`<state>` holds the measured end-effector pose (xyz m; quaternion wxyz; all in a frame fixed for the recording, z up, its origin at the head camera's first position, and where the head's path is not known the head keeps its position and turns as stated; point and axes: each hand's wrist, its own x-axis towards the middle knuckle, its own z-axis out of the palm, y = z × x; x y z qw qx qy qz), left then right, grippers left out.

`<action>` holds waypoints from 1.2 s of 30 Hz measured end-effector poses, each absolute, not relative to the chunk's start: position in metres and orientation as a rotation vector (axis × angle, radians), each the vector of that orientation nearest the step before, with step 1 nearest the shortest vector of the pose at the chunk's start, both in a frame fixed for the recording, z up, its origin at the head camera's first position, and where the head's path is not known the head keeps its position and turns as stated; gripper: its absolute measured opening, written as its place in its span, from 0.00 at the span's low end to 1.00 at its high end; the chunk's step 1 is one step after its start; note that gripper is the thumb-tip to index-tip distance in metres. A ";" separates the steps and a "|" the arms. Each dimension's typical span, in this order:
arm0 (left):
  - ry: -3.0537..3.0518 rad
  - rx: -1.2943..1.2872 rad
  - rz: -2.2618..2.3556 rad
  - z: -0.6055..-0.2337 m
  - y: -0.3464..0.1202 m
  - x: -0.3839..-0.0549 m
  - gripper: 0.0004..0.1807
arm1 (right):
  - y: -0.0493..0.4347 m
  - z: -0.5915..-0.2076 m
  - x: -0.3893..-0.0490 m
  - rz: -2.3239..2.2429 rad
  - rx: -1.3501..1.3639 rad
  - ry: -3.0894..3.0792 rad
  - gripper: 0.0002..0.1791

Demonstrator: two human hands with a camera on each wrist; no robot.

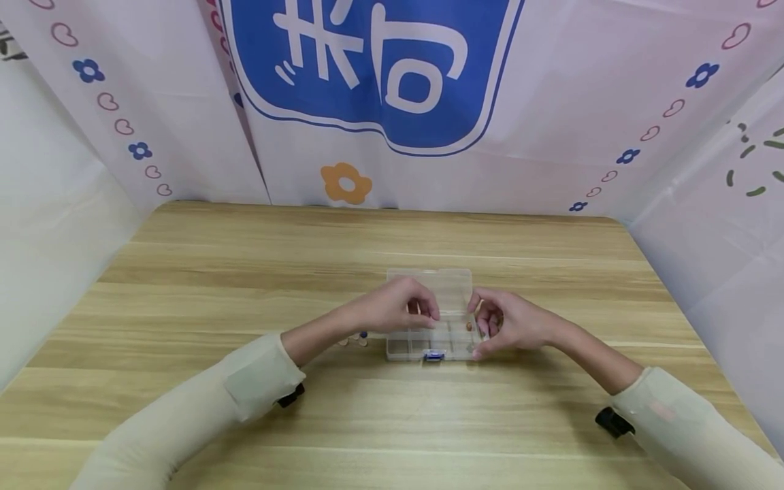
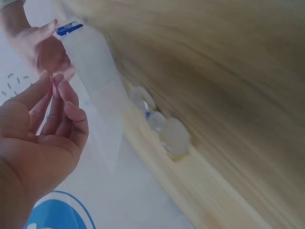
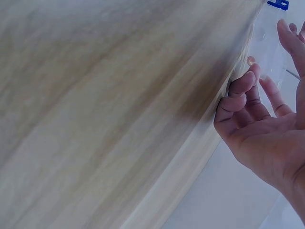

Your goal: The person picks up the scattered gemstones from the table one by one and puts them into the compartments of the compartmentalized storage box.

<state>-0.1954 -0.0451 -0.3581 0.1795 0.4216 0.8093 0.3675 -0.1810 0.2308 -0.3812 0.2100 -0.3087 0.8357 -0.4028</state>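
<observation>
A clear plastic compartment box (image 1: 398, 348) with a blue latch (image 1: 434, 355) stands on the table, its lid (image 1: 456, 282) raised at the back. Over its compartments my left hand (image 1: 407, 306) brings thumb and fingertips together; whether something small is between them I cannot tell. My right hand (image 1: 511, 320) grips the box's right end, thumb at the front corner and index finger near the hinge. One small brown piece (image 1: 469, 327) shows in a right-hand compartment. Several small round translucent pieces (image 2: 175, 138), one with blue by it, lie left of the box, partly behind my left forearm.
The wood-grain table (image 1: 392, 422) runs back to a white printed cloth (image 1: 539, 156) hanging behind it. More white cloth hangs at both sides. Dark wrist-camera mounts (image 1: 614, 422) stick out below the sleeves, close over the tabletop.
</observation>
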 end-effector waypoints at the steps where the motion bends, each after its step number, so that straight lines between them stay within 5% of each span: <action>1: 2.290 1.189 1.039 -0.358 -0.049 -0.195 0.02 | 0.231 -0.381 -0.181 -1.120 -0.859 2.324 0.30; 36: 2.449 0.934 1.116 -0.371 -0.157 -0.185 0.02 | 0.232 -0.382 -0.181 -1.123 -0.849 2.309 0.30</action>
